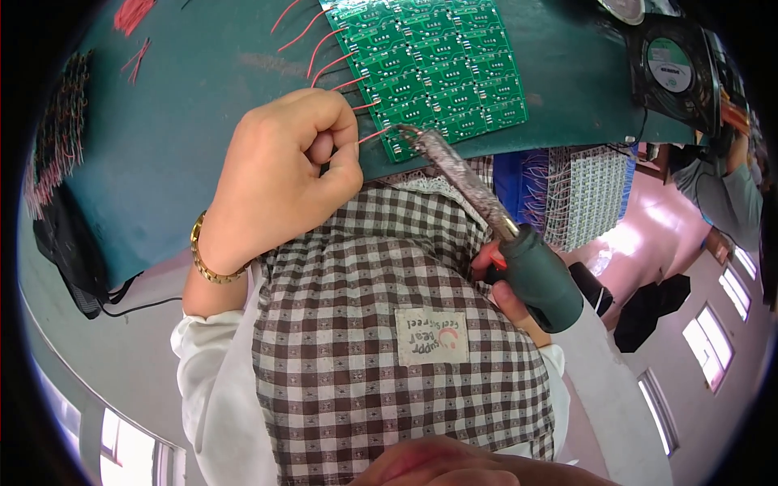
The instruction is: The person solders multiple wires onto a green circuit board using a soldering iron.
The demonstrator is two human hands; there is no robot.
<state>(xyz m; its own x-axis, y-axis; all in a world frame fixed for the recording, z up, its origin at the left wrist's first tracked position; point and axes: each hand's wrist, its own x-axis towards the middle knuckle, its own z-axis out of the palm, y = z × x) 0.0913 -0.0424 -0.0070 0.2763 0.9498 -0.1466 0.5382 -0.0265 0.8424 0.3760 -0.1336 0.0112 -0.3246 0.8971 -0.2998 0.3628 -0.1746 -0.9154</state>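
Observation:
A green panel of circuit boards [442, 73] lies on the table, with several red wires [328, 71] sticking out from its left edge. My left hand [284, 166] is closed in a pinch on a thin red wire [371, 137], whose far end meets the panel's near left corner. My right hand [509, 301] is wrapped round the dark green handle of a soldering iron [470, 190], partly hidden behind that handle. The iron's bent tip is at the same corner, by the wire's end; whether it touches the wire I cannot tell.
The green table mat [186, 154] carries loose red wires [134, 14] at the far left. Bundles of wired parts [61, 121] hang at the left edge. A black fan [673, 69] stands at the right. Wired boards [587, 194] sit in a blue bin. Another person's arm [733, 174] shows beyond.

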